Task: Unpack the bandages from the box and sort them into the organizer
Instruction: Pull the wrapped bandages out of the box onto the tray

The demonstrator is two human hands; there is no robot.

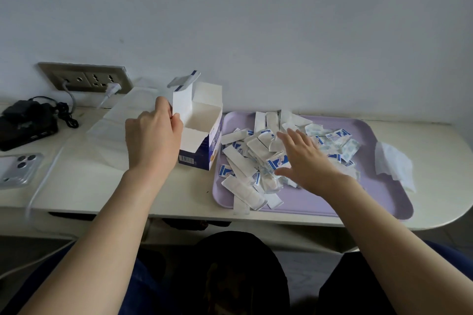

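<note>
Box [202, 120] stood upright on the counter [89, 186], top open, flaps up, inside white and nothing visible in it from this angle. Blue printed side with barcode faced the camera. Box sat just left of the purple tray [320, 199], near-touching its left edge.

Left hand [153, 135] grasped the box: thumb and fingers pinched the tall left flap at the box's rim.

Bandages [245, 161] lay in a loose heap on the tray, mixed kinds: long white strips, small blue-and-white packets, a few patterned light-blue ones. Some long strips overhung the tray's near edge.

Right hand [304, 158] was released, fingers straight and spread, palm down over the right half of the heap. Couldn't tell if it pressed on the pile or hovered just above. Held nothing.

Organizer [115, 123], clear plastic, sat on the counter just left of the box, partly behind the left hand. Compartments too faint to make out.

Crumpled white tissue [394, 163] on the tray's right rim. Far left: phone [20, 169] face down in a clear case, black device [25, 123] with coiled cord, white cable [43, 181] running off the counter edge. Wall socket [84, 79] behind, two plugs in it.
</note>
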